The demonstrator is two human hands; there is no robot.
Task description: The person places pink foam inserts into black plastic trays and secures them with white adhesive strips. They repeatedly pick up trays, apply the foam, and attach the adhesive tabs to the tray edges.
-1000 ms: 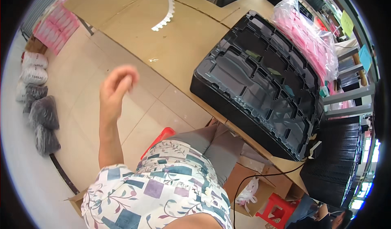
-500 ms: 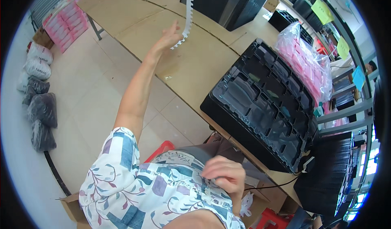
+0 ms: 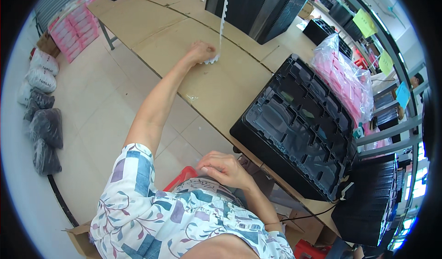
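Note:
A white strip with a toothed edge (image 3: 223, 27) hangs down from the top of the view to the cardboard-covered table (image 3: 163, 40). Its lower end curls beneath my left hand (image 3: 202, 52), whose fingers are closed at the curl and seem to pinch it. My right hand (image 3: 224, 168) hovers before my body, off the table's near edge. Its fingers are curled inward with the thumb against them; whatever may lie in them is hidden. To the right of both hands sits a stack of black moulded trays (image 3: 294, 125) with shaped compartments.
A tall black stack (image 3: 258, 10) stands at the table's far side. Pink items in clear plastic (image 3: 343, 79) lie behind the trays. More black trays (image 3: 366, 203) are at the right, by a black cable (image 3: 306, 217). A red stool (image 3: 182, 176) is below; bags (image 3: 46, 125) line the left wall.
My left hand has shifted slightly right and nearer, its fingers closing at the strip's curled end. The strip hangs straighter. My right hand has moved left and forward from my body.

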